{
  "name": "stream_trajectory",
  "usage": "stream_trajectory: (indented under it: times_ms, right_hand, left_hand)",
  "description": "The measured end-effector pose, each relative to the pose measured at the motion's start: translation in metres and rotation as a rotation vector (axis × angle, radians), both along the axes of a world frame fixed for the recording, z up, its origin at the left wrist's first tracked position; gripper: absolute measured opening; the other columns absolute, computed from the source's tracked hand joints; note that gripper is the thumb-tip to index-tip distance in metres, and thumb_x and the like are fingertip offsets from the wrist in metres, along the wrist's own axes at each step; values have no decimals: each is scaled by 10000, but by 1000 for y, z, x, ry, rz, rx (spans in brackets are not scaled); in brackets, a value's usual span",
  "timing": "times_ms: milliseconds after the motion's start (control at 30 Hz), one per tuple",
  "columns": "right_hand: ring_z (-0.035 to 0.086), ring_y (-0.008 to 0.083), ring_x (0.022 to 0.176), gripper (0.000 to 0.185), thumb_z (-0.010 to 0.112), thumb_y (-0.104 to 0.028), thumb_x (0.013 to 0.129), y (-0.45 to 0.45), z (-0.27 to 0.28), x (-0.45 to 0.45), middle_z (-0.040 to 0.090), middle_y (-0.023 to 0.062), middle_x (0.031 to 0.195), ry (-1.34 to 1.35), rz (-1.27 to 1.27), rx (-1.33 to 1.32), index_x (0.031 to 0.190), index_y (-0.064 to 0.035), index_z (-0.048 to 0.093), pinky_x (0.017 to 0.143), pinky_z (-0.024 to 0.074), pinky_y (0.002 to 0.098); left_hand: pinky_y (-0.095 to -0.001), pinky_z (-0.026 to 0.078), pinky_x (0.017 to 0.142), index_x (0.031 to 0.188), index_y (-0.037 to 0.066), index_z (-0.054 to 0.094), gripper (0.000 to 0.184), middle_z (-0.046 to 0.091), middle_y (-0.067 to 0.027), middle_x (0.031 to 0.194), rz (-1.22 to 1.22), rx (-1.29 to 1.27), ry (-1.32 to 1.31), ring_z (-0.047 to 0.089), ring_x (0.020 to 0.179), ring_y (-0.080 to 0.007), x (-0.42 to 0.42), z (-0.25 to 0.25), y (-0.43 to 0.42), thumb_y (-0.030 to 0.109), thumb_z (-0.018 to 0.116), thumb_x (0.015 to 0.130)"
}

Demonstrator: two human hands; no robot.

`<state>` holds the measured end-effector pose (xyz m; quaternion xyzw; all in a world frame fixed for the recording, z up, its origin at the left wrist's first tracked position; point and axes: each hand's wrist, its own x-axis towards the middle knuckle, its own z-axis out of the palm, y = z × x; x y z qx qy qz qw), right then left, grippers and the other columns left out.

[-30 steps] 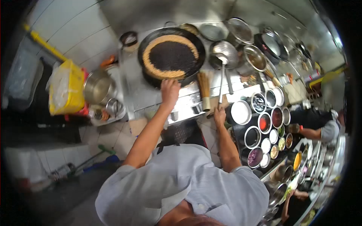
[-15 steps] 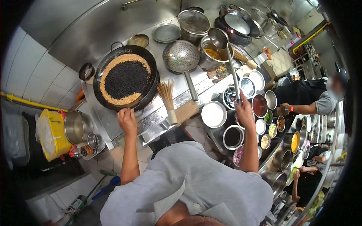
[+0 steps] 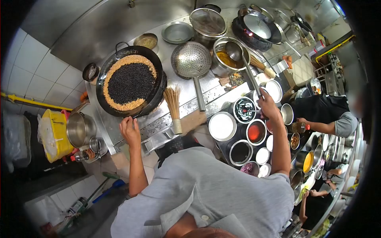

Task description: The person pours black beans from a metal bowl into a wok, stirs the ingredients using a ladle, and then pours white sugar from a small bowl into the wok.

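My left hand (image 3: 130,131) is at the near edge of a black wok (image 3: 158,81), its curled fingertips on the rim. Inside the wok, a mass of black grains (image 3: 131,82) is ringed by tan crumbly food (image 3: 108,94). My right hand (image 3: 269,107) grips the handle of a long metal ladle (image 3: 234,51). The ladle's bowl is over a steel pot (image 3: 217,68) with amber liquid; whether it touches the liquid is unclear. A perforated strainer (image 3: 190,59) lies between wok and pot, and a bamboo brush (image 3: 173,104) rests just right of the wok.
Seasoning containers (image 3: 222,126) crowd the area by my right forearm. A lidded pot (image 3: 208,22) and another wok (image 3: 238,29) stand at the back. On the left are a yellow bin (image 3: 57,135) and a steel pot (image 3: 80,129). A co-worker's arm (image 3: 322,127) is at the right.
My right hand has lifted the ladle from the strainer and moved right, bringing its bowl over the amber liquid. The strainer now lies alone. The view has shifted; my left hand stays beside the wok.
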<state>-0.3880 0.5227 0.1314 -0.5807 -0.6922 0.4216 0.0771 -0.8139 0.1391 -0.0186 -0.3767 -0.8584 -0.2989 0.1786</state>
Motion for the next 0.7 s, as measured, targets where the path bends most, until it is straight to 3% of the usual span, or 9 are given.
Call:
stream_trajectory:
  times_ms: [133,200,300,333,367,433,500,700]
  right_hand:
    - [509,111,480,700,542,-66,929,55,-10,-1,536,20,731,2,90,-114,1595,-73,327,391,441,291]
    - [487,81,489,409,522,-83,951,57,11,-16,537,-4,713,116,-24,-315,1359,-51,536,396,423,269]
    - [473,56,479,271,519,-87,958,64,18,-30,539,-10,707,216,-178,-419,1227,-76,547,400,434,253]
    - [471,37,476,69,506,-101,983,73,15,-29,534,-4,703,328,-184,-546,1028,-62,542,394,424,222]
    - [471,37,476,69,506,-101,983,80,6,-25,534,-4,703,328,-182,-545,1028,-62,542,394,424,222]
    - [478,27,465,117,480,-114,1010,93,-12,-20,523,-6,700,861,-403,-1108,915,-55,517,381,413,192]
    - [486,26,441,236,422,-123,1030,86,-19,-17,501,-13,675,1139,-447,-1326,812,-46,467,392,475,192]
    - [488,37,434,285,359,-131,1053,34,-17,-14,473,-5,662,1487,-535,-1356,805,-25,452,395,476,191]
  left_hand:
    - [-447,500,858,1049,-36,741,227,674,-146,1071,17,-14,-8,611,980,-348,4,4,1,104,764,871]
    - [-447,500,860,1050,-35,741,229,674,-146,1075,27,-20,-3,611,985,-346,5,5,1,106,764,872]
    - [-453,495,868,1061,-40,737,241,669,-147,1089,38,-25,0,606,995,-346,7,4,2,102,764,868]
    - [-458,489,874,1071,-46,733,252,664,-148,1100,37,-27,-6,601,1000,-347,7,4,2,95,763,864]
    - [-458,489,874,1071,-46,733,252,664,-148,1100,39,-25,-6,601,1000,-347,8,4,2,95,763,864]
    - [-454,495,871,1062,-39,737,246,668,-146,1100,47,-33,-9,607,1000,-347,8,4,2,103,765,864]
    - [-453,497,875,1062,-35,738,245,669,-148,1101,48,-20,4,610,999,-349,7,3,1,105,765,864]
    - [-447,498,884,1081,-38,734,248,670,-150,1081,43,-8,3,612,1001,-344,7,3,0,97,755,875]
